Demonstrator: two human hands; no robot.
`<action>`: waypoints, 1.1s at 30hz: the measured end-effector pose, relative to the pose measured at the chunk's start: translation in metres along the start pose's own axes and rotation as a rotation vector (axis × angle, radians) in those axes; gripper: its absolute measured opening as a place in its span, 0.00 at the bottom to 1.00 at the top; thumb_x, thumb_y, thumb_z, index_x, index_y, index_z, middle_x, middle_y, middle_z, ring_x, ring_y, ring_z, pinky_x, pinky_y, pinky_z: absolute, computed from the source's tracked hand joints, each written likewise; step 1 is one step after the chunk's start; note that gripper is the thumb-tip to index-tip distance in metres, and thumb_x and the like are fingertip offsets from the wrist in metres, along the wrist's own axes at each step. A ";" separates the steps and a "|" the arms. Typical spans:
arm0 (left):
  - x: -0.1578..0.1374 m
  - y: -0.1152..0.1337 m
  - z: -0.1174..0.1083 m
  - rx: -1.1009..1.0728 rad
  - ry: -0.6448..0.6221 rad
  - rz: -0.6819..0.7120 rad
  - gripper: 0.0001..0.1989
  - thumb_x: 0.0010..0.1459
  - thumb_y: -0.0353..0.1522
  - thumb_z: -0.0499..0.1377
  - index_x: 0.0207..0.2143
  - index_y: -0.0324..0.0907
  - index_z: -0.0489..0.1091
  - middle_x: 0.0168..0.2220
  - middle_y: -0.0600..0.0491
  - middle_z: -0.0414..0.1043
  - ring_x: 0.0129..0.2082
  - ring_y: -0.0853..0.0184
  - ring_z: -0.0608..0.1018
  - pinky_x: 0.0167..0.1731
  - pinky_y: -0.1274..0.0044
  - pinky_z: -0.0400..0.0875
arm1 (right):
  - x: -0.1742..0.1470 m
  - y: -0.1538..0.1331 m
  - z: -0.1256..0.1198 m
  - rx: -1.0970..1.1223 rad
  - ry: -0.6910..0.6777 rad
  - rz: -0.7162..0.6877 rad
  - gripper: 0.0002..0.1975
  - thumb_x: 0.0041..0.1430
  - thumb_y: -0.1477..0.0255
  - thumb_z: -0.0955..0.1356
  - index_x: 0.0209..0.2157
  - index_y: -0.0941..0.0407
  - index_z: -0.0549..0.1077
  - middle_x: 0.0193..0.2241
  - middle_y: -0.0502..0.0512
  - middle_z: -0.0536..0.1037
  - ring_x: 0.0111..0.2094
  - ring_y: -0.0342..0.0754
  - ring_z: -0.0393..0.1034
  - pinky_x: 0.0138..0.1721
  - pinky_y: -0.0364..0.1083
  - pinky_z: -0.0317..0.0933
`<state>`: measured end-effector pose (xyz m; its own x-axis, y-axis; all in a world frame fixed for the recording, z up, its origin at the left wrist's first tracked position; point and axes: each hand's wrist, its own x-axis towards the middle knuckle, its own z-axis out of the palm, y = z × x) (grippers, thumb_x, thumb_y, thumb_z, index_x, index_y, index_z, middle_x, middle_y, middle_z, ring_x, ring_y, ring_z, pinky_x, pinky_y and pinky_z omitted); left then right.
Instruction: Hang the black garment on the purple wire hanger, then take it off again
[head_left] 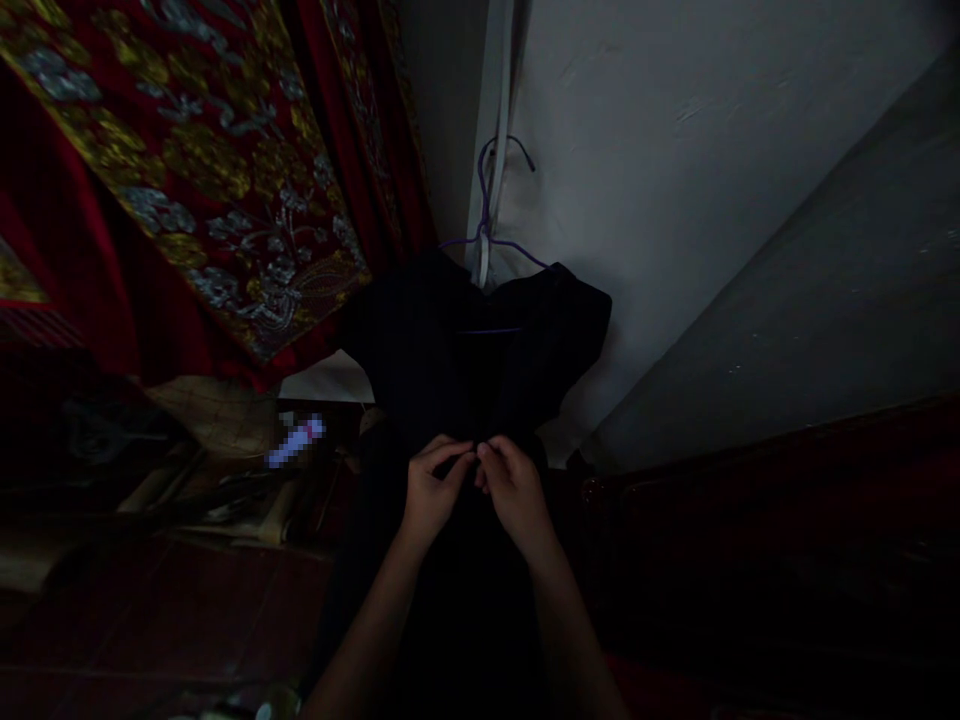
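A dark short-sleeved shirt (405, 340) hangs by its shoulders on a thin purple hanger (517, 247), its neck opening spread in a V. At the lower point of that opening, my left hand (437, 480) pinches the shirt's front edge between thumb and fingertips. Right beside it, my right hand (514, 490) also pinches the front of the cloth, its fingertips almost meeting the left ones. Whether a button lies between the fingers is too dark to make out. Both forearms reach up from the bottom of the view.
Red cloth with gold and silver embroidery (225, 150) hangs at the upper left. A pale strip (501, 90) runs down the wall (675, 180) behind the hanger. Bamboo-like pieces (277, 515) lie low at the left above the tiled floor (187, 600). Dark red furniture (750, 500) stands at the right.
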<state>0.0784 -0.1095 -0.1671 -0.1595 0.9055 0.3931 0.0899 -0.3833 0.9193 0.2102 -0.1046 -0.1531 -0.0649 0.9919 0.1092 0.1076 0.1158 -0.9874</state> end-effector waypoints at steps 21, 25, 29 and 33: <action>-0.004 -0.010 0.015 0.043 -0.076 0.075 0.10 0.62 0.28 0.58 0.39 0.44 0.81 0.31 0.51 0.72 0.33 0.66 0.76 0.35 0.74 0.70 | -0.002 0.004 -0.004 0.320 0.161 0.190 0.17 0.51 0.56 0.71 0.26 0.57 0.73 0.16 0.49 0.72 0.14 0.39 0.58 0.16 0.39 0.49; -0.007 -0.017 0.018 0.080 -0.024 0.050 0.08 0.60 0.26 0.58 0.36 0.42 0.78 0.32 0.52 0.72 0.33 0.66 0.75 0.35 0.75 0.69 | -0.003 0.004 -0.002 0.266 0.053 0.208 0.18 0.52 0.56 0.70 0.26 0.58 0.75 0.15 0.50 0.72 0.14 0.40 0.59 0.16 0.40 0.50; -0.006 -0.022 0.020 0.124 -0.023 0.041 0.07 0.61 0.26 0.57 0.32 0.41 0.75 0.31 0.53 0.72 0.34 0.66 0.75 0.36 0.76 0.67 | 0.005 -0.003 0.000 0.299 0.071 0.227 0.16 0.49 0.58 0.70 0.23 0.59 0.75 0.14 0.50 0.72 0.13 0.38 0.58 0.15 0.39 0.49; -0.001 -0.030 0.023 0.143 -0.054 0.072 0.06 0.62 0.25 0.56 0.34 0.41 0.73 0.33 0.52 0.73 0.36 0.66 0.75 0.39 0.75 0.67 | 0.042 -0.036 -0.007 0.379 0.107 0.203 0.14 0.45 0.61 0.71 0.22 0.59 0.75 0.12 0.49 0.70 0.12 0.36 0.55 0.14 0.38 0.45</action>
<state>0.0985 -0.0949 -0.1959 -0.0953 0.8865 0.4529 0.2390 -0.4213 0.8749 0.2101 -0.0663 -0.1124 0.0249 0.9947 -0.0994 -0.2651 -0.0893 -0.9601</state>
